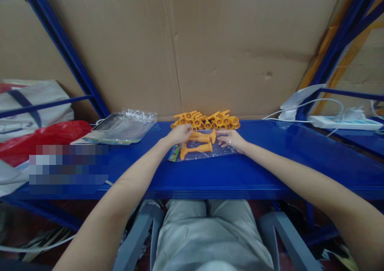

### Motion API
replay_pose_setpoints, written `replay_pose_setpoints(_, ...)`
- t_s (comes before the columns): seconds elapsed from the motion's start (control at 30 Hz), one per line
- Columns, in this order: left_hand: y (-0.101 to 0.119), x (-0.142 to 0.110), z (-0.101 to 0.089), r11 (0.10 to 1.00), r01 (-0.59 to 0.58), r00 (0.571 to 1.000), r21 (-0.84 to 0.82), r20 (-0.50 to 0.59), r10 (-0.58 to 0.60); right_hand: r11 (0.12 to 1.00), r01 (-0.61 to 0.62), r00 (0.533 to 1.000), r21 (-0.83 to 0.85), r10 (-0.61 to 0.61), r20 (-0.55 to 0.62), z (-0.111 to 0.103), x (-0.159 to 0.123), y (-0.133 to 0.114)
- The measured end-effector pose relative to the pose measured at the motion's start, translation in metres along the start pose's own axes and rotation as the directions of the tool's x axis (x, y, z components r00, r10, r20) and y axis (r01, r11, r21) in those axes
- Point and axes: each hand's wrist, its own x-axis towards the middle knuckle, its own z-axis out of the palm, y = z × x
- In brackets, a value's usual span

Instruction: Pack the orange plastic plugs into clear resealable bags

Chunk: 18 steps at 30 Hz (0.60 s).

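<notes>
Blue surface (186,175) met cardboard (234,51) at its far edge. The left hand (179,134) touched the orange pieces (198,149), the right hand (237,139) the clear bag (222,152); neither grip was clear. Some pieces seemed bagged; many lay loose in a heap (220,121) just beyond. Packets (126,129) lay left, a power strip (339,123) right.

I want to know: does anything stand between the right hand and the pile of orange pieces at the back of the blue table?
Nothing visible stands between the right hand and the pile of orange pieces; the pile lies just beyond the fingers. The clear bag lies on the near side of the pile.
</notes>
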Motion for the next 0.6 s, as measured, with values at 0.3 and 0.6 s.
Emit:
replay_pose_setpoints(0.3,0.0020,0.0022,0.0036,0.998,-0.059,0.997,0.026,-0.048,0.061,0.997,-0.069,0.998,-0.034,0.068,-0.014,-0.0006,0.0032,0.0015)
replay_pose_setpoints(0.6,-0.0014,0.0056,0.0051,0.998,-0.043,0.997,0.040,-0.062,0.046,0.998,-0.049,0.999,-0.039,0.050,0.016,0.0007,-0.0015,0.0000)
